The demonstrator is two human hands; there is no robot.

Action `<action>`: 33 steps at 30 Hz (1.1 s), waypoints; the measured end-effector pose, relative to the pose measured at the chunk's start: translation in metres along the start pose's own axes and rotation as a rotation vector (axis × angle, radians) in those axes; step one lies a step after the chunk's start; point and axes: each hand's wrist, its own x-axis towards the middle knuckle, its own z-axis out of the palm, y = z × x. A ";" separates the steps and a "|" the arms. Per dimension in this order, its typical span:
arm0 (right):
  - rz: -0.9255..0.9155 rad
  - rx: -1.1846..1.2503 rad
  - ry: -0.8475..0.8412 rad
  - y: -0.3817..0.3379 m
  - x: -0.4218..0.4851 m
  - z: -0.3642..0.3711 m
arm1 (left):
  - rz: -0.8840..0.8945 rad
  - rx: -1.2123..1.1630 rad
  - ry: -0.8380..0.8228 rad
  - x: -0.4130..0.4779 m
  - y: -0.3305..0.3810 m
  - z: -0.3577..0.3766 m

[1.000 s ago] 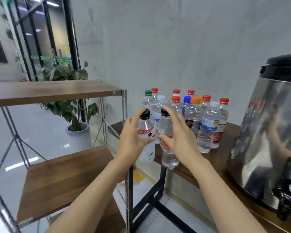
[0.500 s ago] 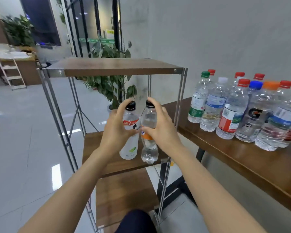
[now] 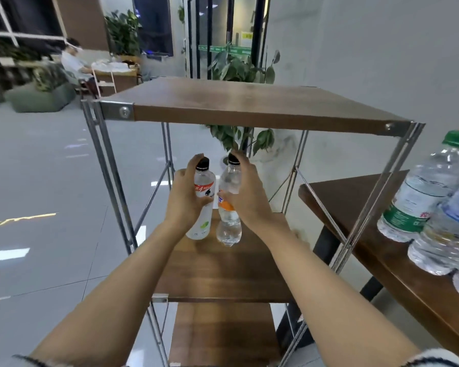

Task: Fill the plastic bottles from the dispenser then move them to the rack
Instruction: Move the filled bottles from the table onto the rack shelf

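1. Plastic bottles sit in both hands. The left hand grips the red-labelled bottle and the right hand grips the orange-labelled bottle. The fingers are curled round the upper bodies, with one fingertip up by each black cap.
2. Both bottles stand upright, side by side and almost touching, over the middle shelf of the rack. They are toward its back edge and roughly midway between its side edges. I cannot tell whether their bases rest on the wood.
3. Letting go before the bases sit flat is the main risk. These bottles are tall and narrow, and standing this close, one tipping would likely knock over the other.
4. The grip is high on each bottle, so a base could probably swing and land on its edge.
5. As the hands pull out, a finger could catch a cap and drag the bottle over.
6. The back edge shows no rail, only thin metal braces, so a bottle shoved too far could drop to the floor.
7. How tight the caps are cannot be judged, and a fallen bottle with a loose cap would leak onto the shelf.
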 end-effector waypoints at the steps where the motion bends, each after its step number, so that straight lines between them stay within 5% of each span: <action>1: -0.010 -0.022 0.002 0.003 0.007 0.007 | -0.009 0.006 0.013 0.007 -0.007 0.002; 33: -0.062 -0.213 -0.048 0.070 0.092 0.085 | -0.132 -0.007 0.139 0.059 -0.080 0.044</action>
